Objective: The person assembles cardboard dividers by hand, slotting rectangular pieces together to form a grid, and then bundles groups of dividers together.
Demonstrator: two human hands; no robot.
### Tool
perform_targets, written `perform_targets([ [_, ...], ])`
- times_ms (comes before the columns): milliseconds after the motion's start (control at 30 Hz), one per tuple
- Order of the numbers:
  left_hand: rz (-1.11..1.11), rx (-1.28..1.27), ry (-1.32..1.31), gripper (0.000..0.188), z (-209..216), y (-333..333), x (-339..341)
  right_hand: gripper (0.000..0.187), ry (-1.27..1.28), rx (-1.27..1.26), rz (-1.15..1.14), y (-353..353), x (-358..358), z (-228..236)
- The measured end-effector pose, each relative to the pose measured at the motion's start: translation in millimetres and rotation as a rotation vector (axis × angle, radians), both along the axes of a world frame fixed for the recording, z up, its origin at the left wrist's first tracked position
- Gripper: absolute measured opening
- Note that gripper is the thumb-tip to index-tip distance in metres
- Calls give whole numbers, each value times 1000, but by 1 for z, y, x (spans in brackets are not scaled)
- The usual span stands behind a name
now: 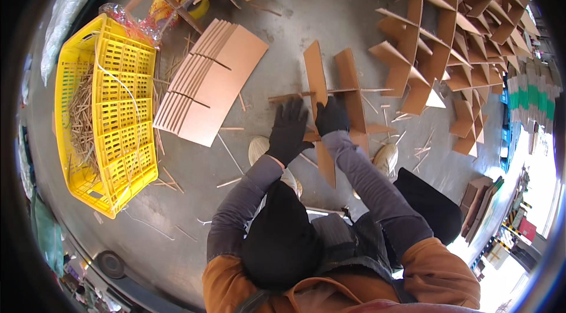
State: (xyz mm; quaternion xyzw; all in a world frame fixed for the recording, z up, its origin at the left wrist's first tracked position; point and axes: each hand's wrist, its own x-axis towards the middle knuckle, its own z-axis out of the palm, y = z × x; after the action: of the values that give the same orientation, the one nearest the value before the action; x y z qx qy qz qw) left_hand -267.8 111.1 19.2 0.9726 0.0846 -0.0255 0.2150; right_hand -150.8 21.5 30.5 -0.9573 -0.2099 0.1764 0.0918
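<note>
Beside the yellow crate [106, 112], flat cardboard sheets [209, 80]; assembled dividers [454, 36] opposite.

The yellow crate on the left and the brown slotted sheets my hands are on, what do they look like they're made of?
The yellow crate looks like moulded plastic: glossy, uniform colour, lattice walls. The slotted sheets under the left hand and right hand look like matte brown cardboard, probably corrugated, judging by the thin stiff edges.

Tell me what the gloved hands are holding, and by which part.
Both hands grip a slotted cardboard divider assembly. The left hand presses on its near strip; the right hand grasps where the strips cross.
</note>
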Motion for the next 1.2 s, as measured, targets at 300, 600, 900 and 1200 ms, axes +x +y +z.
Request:
perform_targets([
  [300, 82, 63, 27, 131, 8, 5, 5, 29, 49, 37, 5, -8, -10, -10],
  [600, 85, 154, -4, 128, 3, 12, 22, 22, 21, -38, 112, 14, 19, -50],
  [900, -75, 29, -222, 42, -32, -18, -4, 28, -76, 12, 217, 21, 44, -22],
  [1200, 88, -321, -231, 32, -35, -24, -39, 29, 119, -30, -81, 25, -12, -41],
])
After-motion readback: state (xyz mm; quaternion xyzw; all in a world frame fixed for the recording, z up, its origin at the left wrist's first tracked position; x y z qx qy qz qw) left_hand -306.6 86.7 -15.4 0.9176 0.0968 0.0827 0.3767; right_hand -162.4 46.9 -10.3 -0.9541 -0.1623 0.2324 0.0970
